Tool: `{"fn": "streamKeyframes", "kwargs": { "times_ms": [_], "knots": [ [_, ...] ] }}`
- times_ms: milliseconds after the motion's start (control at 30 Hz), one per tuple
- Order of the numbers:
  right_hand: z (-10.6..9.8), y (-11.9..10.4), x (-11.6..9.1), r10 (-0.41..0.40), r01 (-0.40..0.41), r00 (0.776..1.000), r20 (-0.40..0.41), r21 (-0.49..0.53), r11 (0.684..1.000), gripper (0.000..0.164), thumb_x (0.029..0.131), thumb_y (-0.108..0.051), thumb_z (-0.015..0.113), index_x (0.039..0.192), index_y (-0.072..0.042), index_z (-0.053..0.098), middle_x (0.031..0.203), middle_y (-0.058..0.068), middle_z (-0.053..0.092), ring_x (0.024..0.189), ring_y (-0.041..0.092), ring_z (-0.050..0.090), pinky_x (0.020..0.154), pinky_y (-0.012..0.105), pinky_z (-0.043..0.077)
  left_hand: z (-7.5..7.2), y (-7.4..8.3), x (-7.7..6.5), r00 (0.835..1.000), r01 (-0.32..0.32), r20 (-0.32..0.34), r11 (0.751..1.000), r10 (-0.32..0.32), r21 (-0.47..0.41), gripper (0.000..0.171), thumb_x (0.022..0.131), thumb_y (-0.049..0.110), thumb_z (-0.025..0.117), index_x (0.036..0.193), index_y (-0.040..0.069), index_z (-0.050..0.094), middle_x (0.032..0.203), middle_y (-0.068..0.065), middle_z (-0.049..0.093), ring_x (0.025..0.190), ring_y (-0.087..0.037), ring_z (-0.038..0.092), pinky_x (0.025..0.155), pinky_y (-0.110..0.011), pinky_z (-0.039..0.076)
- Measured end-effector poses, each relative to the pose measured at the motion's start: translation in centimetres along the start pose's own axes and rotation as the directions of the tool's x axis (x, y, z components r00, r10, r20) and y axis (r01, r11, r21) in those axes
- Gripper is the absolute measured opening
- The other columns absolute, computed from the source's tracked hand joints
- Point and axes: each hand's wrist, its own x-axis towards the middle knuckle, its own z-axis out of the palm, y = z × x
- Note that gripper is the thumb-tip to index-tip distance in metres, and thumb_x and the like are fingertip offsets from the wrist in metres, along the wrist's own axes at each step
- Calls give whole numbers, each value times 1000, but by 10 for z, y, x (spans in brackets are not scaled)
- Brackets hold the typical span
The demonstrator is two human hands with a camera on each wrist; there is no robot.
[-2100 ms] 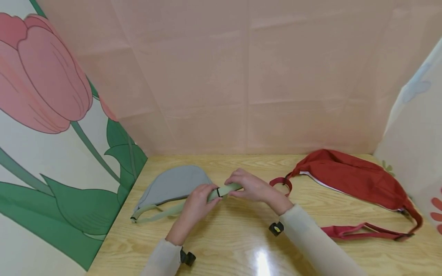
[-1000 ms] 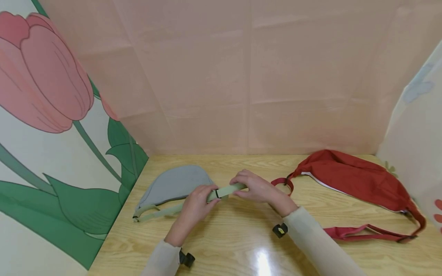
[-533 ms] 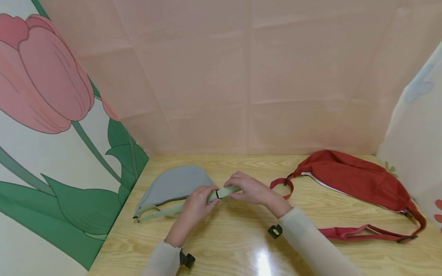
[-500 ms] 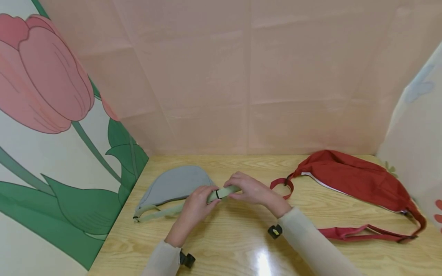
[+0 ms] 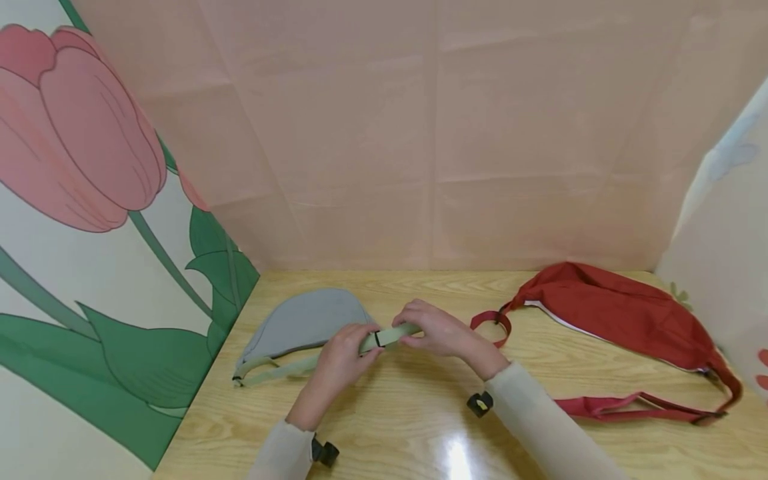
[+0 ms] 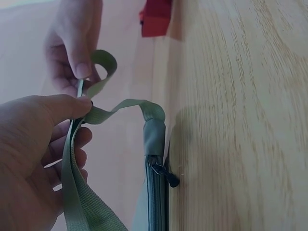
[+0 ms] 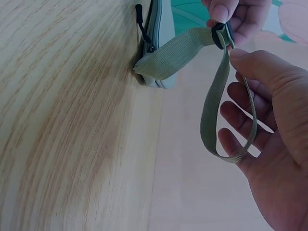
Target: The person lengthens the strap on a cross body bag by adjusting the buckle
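Note:
A grey waist bag (image 5: 306, 321) lies at the left of the table, its pale green strap (image 5: 291, 367) drawn up to both hands. My left hand (image 5: 343, 353) pinches the strap at a black slide buckle (image 7: 222, 35), between thumb and fingers. Just to the right of it, my right hand (image 5: 437, 329) pinches the webbing between thumb and forefinger. Below the right hand's pinch the strap hangs in a loop (image 7: 208, 118), as the right wrist view shows. Beyond the strap, the left wrist view includes the bag's zipper pull (image 6: 166, 174).
On the right of the wooden table (image 5: 396, 427) lies a red waist bag (image 5: 612, 313) with its strap (image 5: 630, 408) spread in front. A pink backdrop (image 5: 360, 133) stands behind. Printed panels close both sides, the left one with a tulip (image 5: 99, 133).
My right hand moved slightly right along the strap, then back left toward the buckle, and a little right again. My left hand keeps its hold at the buckle. Both bags stay put.

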Motion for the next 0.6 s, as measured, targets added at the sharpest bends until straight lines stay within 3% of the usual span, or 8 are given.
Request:
{"fn": "streamKeyframes", "kwargs": {
  "times_ms": [600],
  "knots": [
    [-3,3,-3,-14,14,1000,-8,17,1000,26,91,-20,78,116,-14,72,112,-4,67,103,13,58,89,37,53,-5,4,-2,999,27,22,1000,-27,3,35,91,28,78,122,12,70,113,-5,71,98,-20,66,76,-36,54]
  ]
}}
